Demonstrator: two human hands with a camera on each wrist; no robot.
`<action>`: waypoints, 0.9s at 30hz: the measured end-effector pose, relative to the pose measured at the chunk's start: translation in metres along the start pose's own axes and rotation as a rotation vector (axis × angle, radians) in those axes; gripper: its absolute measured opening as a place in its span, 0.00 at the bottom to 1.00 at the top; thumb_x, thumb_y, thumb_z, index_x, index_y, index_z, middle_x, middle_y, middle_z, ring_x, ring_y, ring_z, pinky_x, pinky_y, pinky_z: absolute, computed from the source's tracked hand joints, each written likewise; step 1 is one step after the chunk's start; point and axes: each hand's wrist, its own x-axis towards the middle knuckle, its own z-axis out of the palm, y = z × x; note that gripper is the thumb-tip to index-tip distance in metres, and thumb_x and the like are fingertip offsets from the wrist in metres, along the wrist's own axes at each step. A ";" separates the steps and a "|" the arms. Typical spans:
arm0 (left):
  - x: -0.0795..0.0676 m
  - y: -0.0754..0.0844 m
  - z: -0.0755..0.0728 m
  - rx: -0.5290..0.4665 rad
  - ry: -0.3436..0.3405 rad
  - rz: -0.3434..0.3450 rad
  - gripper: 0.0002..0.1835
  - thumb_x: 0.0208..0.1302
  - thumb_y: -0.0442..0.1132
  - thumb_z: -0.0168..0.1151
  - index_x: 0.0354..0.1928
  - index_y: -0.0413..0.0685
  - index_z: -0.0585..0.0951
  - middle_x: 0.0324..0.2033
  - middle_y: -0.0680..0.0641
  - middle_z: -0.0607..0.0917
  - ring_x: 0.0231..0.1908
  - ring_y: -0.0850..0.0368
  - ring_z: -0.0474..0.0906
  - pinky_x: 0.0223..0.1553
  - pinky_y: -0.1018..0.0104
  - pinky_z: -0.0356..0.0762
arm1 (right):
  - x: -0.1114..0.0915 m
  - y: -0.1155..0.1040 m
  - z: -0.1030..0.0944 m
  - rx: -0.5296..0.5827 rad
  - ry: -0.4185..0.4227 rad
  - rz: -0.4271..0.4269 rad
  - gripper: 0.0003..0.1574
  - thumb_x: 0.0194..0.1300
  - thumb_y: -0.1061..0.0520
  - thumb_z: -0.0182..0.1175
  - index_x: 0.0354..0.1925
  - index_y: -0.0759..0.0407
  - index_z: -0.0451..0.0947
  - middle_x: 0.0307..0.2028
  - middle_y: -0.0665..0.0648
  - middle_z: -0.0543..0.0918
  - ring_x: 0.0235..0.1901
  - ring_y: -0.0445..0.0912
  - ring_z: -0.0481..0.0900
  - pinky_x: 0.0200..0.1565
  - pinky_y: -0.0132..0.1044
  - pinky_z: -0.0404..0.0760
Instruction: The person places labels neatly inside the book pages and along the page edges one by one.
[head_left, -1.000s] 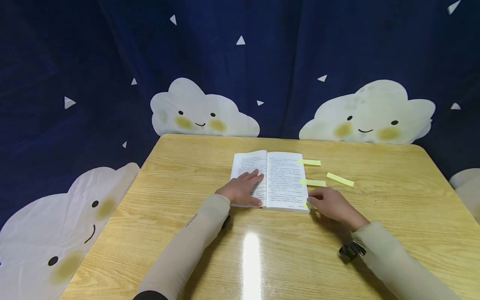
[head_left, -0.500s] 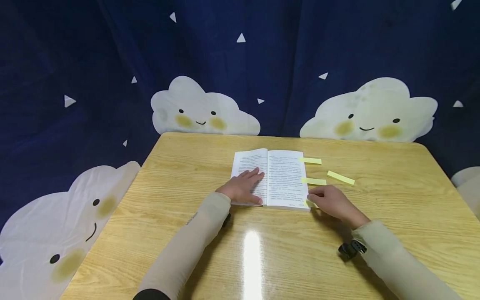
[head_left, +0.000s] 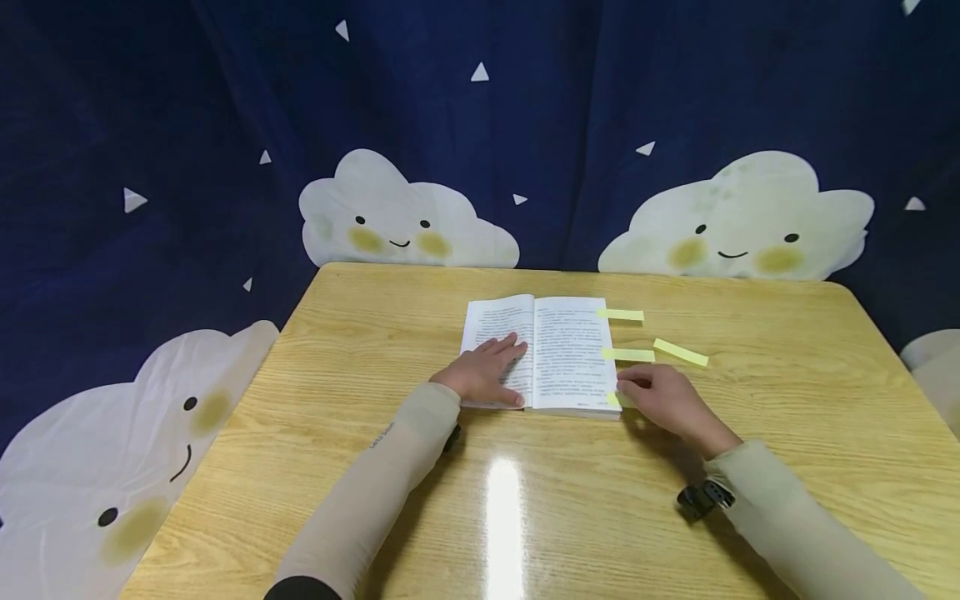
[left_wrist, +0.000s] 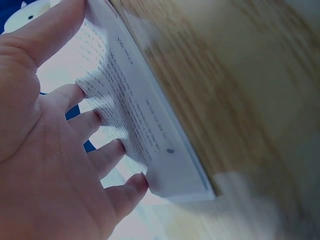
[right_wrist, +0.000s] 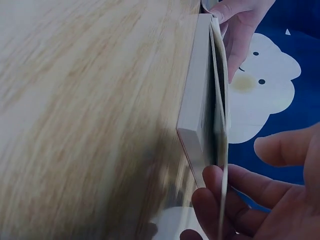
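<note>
An open book (head_left: 573,358) lies on the table with printed pages facing up. My left hand (head_left: 487,375) rests on the left page, fingers spread; the left wrist view shows the fingertips on the paper (left_wrist: 135,105). At the lower right edge of the right page my right hand (head_left: 663,400) holds a yellow sticky strip (head_left: 613,400), mostly covered by the fingers. In the right wrist view, a thin edge (right_wrist: 223,195) passes between the fingers, and the thumb stands apart from it. Two more yellow strips, an upper one (head_left: 622,315) and a middle one (head_left: 630,355), stick out from the right page.
A loose yellow strip (head_left: 680,352) lies on the wooden table (head_left: 375,317) right of the book. Behind the table hangs a dark blue curtain (head_left: 555,108) with smiling clouds. Light glares off the table's front part.
My right hand has shifted slightly up along the page edge, and a little more of the lowest strip shows. The left hand stays on the left page.
</note>
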 end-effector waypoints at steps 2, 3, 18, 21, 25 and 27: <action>0.000 0.000 0.000 0.001 0.000 0.000 0.51 0.62 0.61 0.65 0.80 0.65 0.46 0.80 0.57 0.40 0.80 0.47 0.39 0.76 0.38 0.47 | 0.000 -0.001 0.000 -0.005 0.002 0.005 0.24 0.74 0.52 0.52 0.59 0.66 0.79 0.58 0.70 0.81 0.56 0.63 0.79 0.51 0.53 0.80; 0.000 0.000 0.000 0.003 0.000 0.001 0.51 0.62 0.61 0.65 0.80 0.65 0.46 0.80 0.57 0.40 0.80 0.47 0.39 0.76 0.38 0.47 | 0.001 -0.001 0.000 -0.009 0.005 0.008 0.24 0.74 0.52 0.53 0.59 0.65 0.79 0.57 0.70 0.81 0.56 0.63 0.80 0.51 0.53 0.80; 0.001 -0.001 0.001 -0.008 0.012 0.008 0.51 0.62 0.61 0.65 0.80 0.65 0.47 0.80 0.57 0.39 0.80 0.46 0.38 0.76 0.38 0.47 | 0.007 -0.003 -0.008 0.096 0.042 0.027 0.22 0.75 0.51 0.51 0.52 0.65 0.82 0.54 0.67 0.83 0.50 0.54 0.78 0.44 0.40 0.74; 0.000 -0.002 0.001 -0.019 0.021 0.026 0.51 0.62 0.60 0.66 0.80 0.64 0.47 0.80 0.56 0.39 0.80 0.45 0.38 0.77 0.41 0.47 | 0.009 -0.003 -0.011 0.185 0.033 0.044 0.23 0.76 0.50 0.49 0.52 0.66 0.82 0.54 0.68 0.82 0.51 0.54 0.76 0.44 0.37 0.72; -0.001 -0.003 0.000 -0.022 0.044 0.060 0.50 0.63 0.58 0.66 0.80 0.61 0.48 0.80 0.54 0.40 0.80 0.45 0.38 0.79 0.47 0.46 | 0.010 -0.004 -0.015 0.344 -0.027 0.022 0.28 0.78 0.46 0.46 0.56 0.67 0.78 0.57 0.68 0.80 0.57 0.53 0.76 0.51 0.45 0.79; -0.003 -0.003 -0.001 -0.026 0.066 0.076 0.49 0.62 0.56 0.67 0.79 0.59 0.51 0.81 0.53 0.41 0.80 0.45 0.39 0.79 0.51 0.44 | 0.010 -0.006 -0.017 0.436 -0.069 -0.014 0.31 0.79 0.45 0.44 0.60 0.69 0.74 0.59 0.68 0.78 0.58 0.47 0.77 0.56 0.51 0.80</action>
